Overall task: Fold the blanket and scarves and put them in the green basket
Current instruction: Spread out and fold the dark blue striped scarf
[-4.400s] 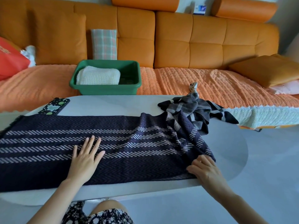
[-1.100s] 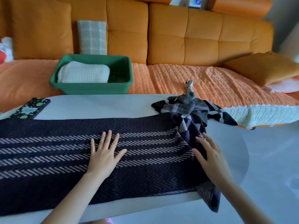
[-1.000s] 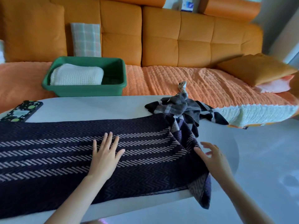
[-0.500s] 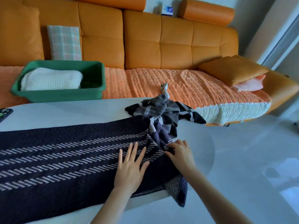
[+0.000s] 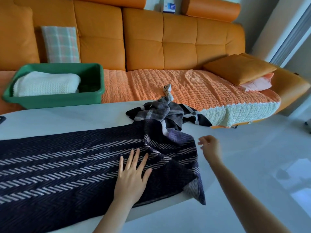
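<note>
Left grip [image 5: 133,175]: flat, fingers spread, pinning the herringbone scarf [image 5: 67,165] against sliding.
Right grip [image 5: 209,147]: loosely curled, empty (three o'clock of the scarf's rumpled end).

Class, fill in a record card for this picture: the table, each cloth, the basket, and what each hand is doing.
table: white, oval, before an orange sofa
striped scarf: dark, spread along the table, right end rumpled, a corner hanging off the edge
plaid scarf: grey, bunched at the table's far edge
green basket: on the sofa, holding a folded white blanket
left hand: flat on the striped scarf, fingers straight
right hand: beside the scarf's right end, holding nothing
</note>
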{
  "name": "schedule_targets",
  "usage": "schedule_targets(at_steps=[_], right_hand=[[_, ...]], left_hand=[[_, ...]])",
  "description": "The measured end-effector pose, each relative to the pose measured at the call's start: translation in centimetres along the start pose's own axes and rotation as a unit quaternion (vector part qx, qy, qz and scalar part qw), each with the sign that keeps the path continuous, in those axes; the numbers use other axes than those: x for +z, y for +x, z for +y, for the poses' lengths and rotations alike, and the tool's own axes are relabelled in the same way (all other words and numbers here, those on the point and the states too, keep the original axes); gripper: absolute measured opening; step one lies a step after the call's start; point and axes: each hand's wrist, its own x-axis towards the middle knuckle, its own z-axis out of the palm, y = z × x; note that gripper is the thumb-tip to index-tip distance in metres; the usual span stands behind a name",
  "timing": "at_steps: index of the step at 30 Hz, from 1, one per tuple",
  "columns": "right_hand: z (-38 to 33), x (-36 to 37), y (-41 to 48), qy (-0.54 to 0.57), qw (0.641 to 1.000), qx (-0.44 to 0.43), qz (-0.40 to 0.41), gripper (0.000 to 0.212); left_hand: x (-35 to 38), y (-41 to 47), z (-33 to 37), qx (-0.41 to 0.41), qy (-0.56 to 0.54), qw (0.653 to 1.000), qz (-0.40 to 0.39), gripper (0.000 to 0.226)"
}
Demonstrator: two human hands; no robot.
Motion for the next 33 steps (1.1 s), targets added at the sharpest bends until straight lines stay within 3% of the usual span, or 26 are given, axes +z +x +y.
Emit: schedule_targets(at_steps=[3, 6, 10, 12, 15, 20, 24, 29, 33], right_hand=[[0.1, -1.2, 1.0, 0.002, 1.000, -0.023, 0.015, 0.008], [-0.9, -0.7, -1.9, -0.004, 0.991, -0.128, -0.034, 0.010], [-0.1, 3.4, -6.4, -0.160, 0.953, -0.234, -0.107, 0.032], [0.5, 4.8, -6.9, -0.210, 0.947, -0.227, -0.086, 0.029], [0.1, 5.2, -6.6, -0.181, 0.963, -0.195, -0.051, 0.011], [-0.3, 3.1, -5.5, -0.132, 0.983, -0.124, -0.011, 0.010], [-1.1, 2.1, -5.2, -0.099, 0.987, -0.122, -0.046, 0.009], [-1.4, 4.8, -5.2, -0.180, 0.971, -0.126, -0.091, 0.016], [-0.6, 3.7, -4.4, -0.073, 0.987, -0.086, -0.116, 0.027]], left_hand=[[0.1, -0.1, 0.0, -0.003, -0.001, 1.000, 0.006, 0.059], [0.2, 0.0, 0.1, -0.004, 0.002, 1.000, 0.009, 0.058], [0.3, 0.0, 0.0, 0.002, 0.001, 1.000, 0.014, 0.059], [0.3, 0.0, 0.0, 0.005, 0.001, 1.000, 0.015, 0.058], [0.4, 0.0, -0.1, 0.005, -0.003, 1.000, 0.016, 0.057], [0.4, 0.1, -0.2, 0.005, 0.004, 1.000, 0.020, 0.057], [0.6, 0.1, -0.1, 0.006, 0.003, 1.000, 0.023, 0.058], [0.5, 0.0, -0.1, 0.005, 0.005, 1.000, 0.021, 0.057], [0.5, 0.1, -0.2, 0.006, 0.005, 1.000, 0.023, 0.057]])
